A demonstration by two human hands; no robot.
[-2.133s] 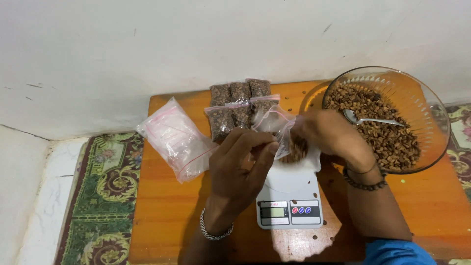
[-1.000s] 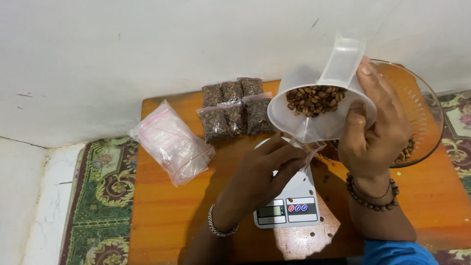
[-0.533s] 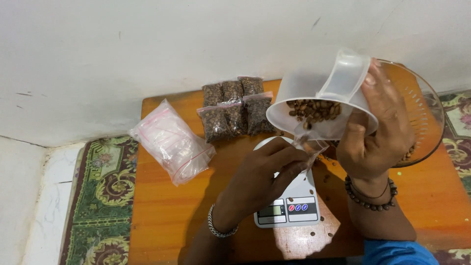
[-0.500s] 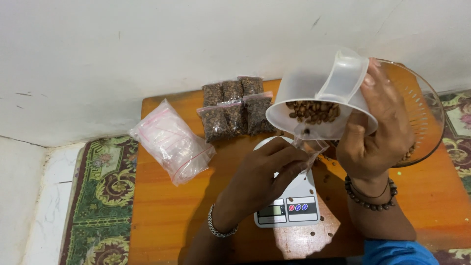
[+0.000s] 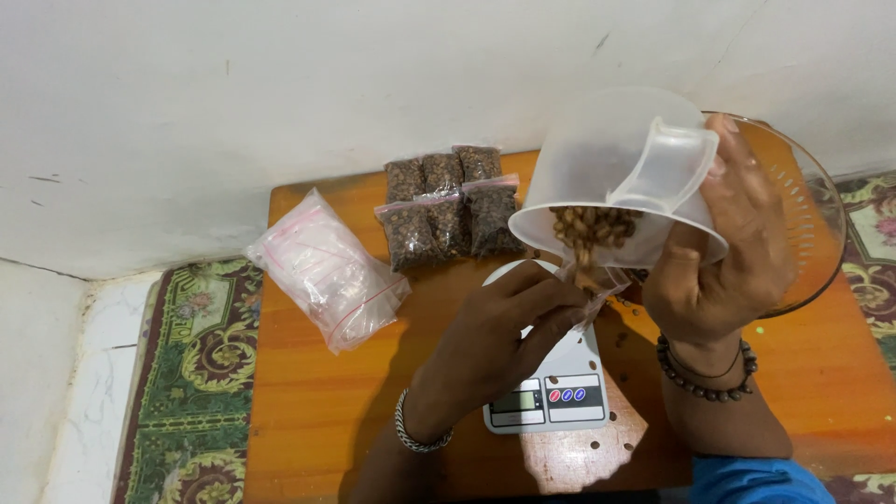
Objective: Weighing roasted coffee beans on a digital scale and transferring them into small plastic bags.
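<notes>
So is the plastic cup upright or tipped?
Tipped: the right hand tilts the cup rim-down, and brown pieces slide toward its lower rim.

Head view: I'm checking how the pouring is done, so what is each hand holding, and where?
The right hand holds the translucent white plastic measuring cup around its outer wall beside the handle; the left hand pinches the small clear plastic bag at its mouth.

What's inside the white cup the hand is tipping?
Brown beans sit at the lip of the white cup, spilling down. The cup's own wall hides anything deeper inside.
</notes>
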